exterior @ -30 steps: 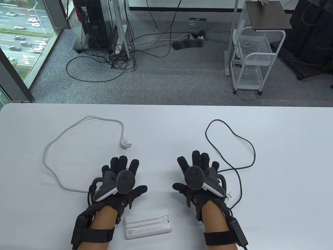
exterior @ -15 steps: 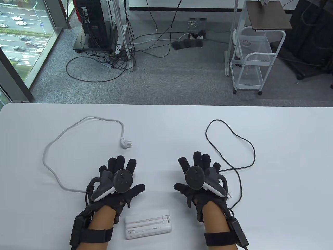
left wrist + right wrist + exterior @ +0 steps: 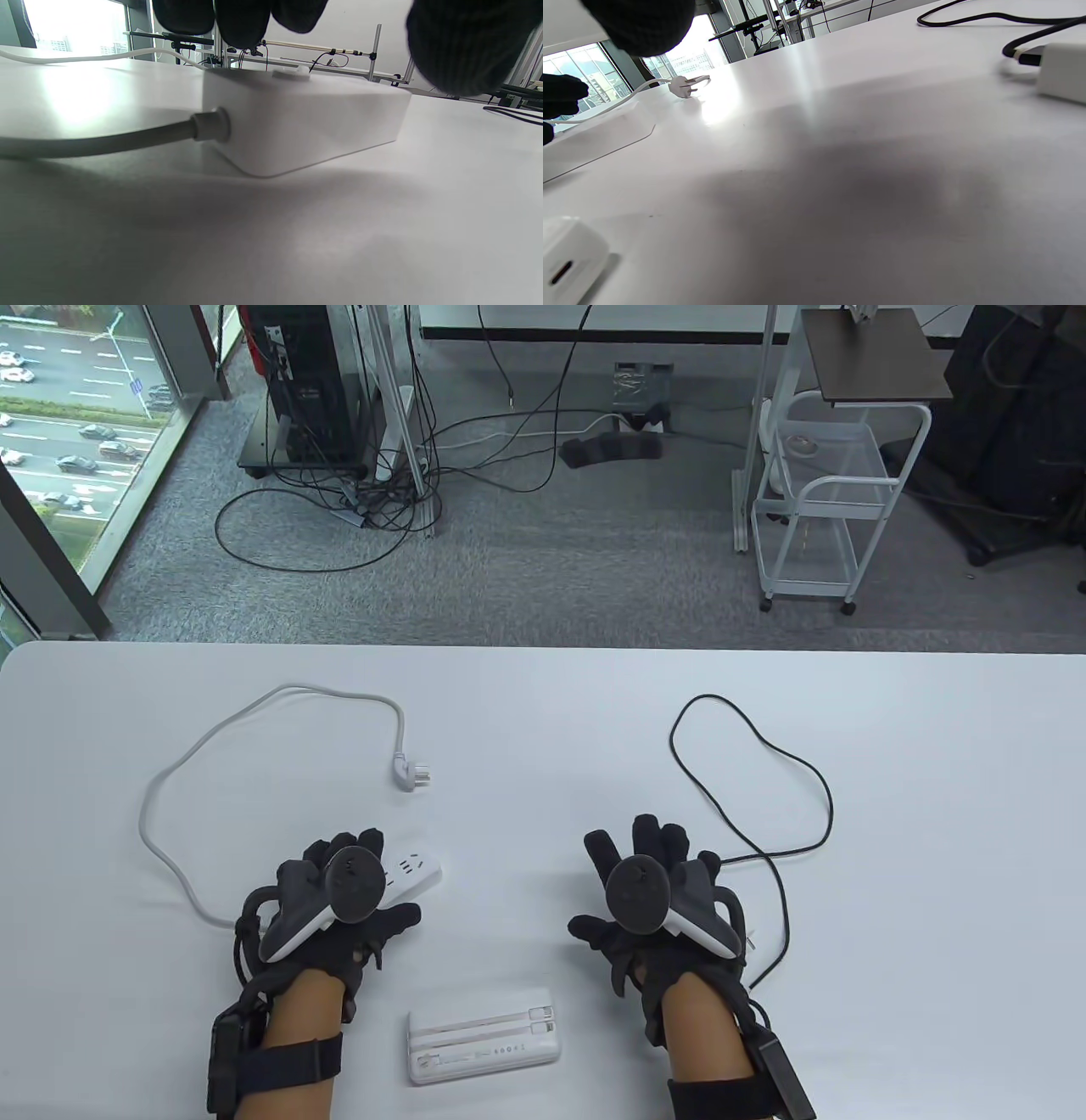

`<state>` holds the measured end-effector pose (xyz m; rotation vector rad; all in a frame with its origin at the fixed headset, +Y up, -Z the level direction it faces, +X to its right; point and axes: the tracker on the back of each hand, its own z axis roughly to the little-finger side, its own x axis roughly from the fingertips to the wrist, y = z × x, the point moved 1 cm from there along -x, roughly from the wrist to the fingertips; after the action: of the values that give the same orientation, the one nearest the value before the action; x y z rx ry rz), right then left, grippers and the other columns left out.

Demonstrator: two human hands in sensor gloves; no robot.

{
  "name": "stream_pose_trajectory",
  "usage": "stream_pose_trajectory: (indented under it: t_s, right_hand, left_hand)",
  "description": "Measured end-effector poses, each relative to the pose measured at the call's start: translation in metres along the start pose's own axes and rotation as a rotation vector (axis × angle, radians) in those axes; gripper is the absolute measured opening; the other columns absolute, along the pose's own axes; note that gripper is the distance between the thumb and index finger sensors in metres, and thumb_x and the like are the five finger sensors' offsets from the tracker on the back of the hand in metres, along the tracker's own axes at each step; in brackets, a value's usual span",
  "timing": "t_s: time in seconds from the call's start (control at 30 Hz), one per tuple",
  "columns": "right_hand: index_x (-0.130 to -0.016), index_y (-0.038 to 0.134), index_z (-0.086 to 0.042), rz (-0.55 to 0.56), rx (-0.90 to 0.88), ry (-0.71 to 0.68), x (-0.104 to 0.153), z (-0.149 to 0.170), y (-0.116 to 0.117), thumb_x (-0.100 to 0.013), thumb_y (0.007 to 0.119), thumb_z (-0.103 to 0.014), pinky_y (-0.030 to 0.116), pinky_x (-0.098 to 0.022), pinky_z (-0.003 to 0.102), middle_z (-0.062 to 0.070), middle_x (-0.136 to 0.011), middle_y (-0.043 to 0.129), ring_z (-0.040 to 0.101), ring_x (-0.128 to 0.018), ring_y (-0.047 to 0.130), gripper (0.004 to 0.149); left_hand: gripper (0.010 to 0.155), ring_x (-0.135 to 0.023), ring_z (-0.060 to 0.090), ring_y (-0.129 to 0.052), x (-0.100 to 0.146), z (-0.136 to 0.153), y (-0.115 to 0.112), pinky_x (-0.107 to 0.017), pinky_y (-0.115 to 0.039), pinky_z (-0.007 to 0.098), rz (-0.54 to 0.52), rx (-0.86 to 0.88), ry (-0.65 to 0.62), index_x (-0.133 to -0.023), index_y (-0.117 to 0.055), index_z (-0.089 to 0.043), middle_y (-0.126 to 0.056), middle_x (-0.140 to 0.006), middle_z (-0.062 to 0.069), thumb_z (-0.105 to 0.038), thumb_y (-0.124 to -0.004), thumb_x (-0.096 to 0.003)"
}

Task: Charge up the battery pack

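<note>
The white battery pack (image 3: 484, 1045) lies flat near the table's front edge, between my wrists; its corner with a port shows in the right wrist view (image 3: 566, 254). My left hand (image 3: 373, 882) is spread open over the cord end of a white power strip (image 3: 417, 870). In the left wrist view the fingertips (image 3: 242, 23) hang just above the strip (image 3: 305, 118). My right hand (image 3: 619, 874) is spread open, palm down, holding nothing. A white charger adapter (image 3: 1062, 72) with a black cable (image 3: 747, 780) lies by its right side.
The strip's white cord (image 3: 161, 831) loops to the left and ends in a loose plug (image 3: 412, 774). The black cable makes a wide loop on the right of the white table (image 3: 543, 704). A floor with cables, a computer tower and a white cart lies beyond the far edge.
My left hand has moved left and drawn back a little, uncovering the right end of the power strip. My right hand has barely shifted.
</note>
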<state>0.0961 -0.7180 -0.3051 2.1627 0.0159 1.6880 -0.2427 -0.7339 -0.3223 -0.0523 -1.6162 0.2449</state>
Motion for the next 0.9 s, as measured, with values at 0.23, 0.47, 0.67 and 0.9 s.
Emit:
stream_pose_trajectory:
  t_s: [0.23,0.47,0.67,0.9]
  right_hand:
    - [-0.105,0.007,-0.033,-0.032,-0.005,0.026,-0.003,0.004,0.003,-0.046,0.069,-0.059,0.01,-0.061,0.083,0.025,-0.11,-0.009,0.061,-0.098,0.003,0.089]
    - [-0.105,0.007,-0.033,-0.046,0.001,0.03,-0.005,0.004,0.005,-0.046,0.069,-0.059,0.01,-0.061,0.083,0.025,-0.11,-0.009,0.06,-0.098,0.003,0.089]
    - [-0.105,0.008,-0.032,-0.048,0.012,0.028,-0.005,0.003,0.006,-0.046,0.069,-0.058,0.01,-0.061,0.083,0.025,-0.11,-0.008,0.061,-0.098,0.003,0.089]
    - [-0.105,0.008,-0.032,-0.057,0.02,0.027,-0.004,0.001,0.007,-0.047,0.069,-0.058,0.01,-0.061,0.083,0.025,-0.11,-0.008,0.061,-0.098,0.003,0.089]
  left_hand:
    - [0.103,-0.101,0.046,-0.065,-0.007,0.005,-0.005,-0.07,-0.049,0.071,0.021,0.005,0.016,-0.117,-0.046,-0.016,-0.063,-0.112,0.014,-0.073,-0.082,-0.0388]
    - [0.096,-0.099,0.044,-0.07,-0.011,0.006,-0.012,-0.07,-0.051,0.07,0.039,-0.018,0.021,-0.115,-0.052,-0.016,-0.072,-0.106,0.01,-0.068,-0.083,-0.0404]
    - [0.09,-0.097,0.043,-0.072,-0.01,0.007,-0.012,-0.07,-0.051,0.07,0.038,-0.001,0.021,-0.114,-0.055,-0.016,-0.072,-0.105,0.012,-0.061,-0.085,-0.0422]
    - [0.085,-0.098,0.044,-0.072,-0.01,0.004,-0.011,-0.07,-0.049,0.072,0.04,0.02,0.011,-0.114,-0.057,-0.013,-0.073,-0.107,0.013,-0.055,-0.083,-0.0445]
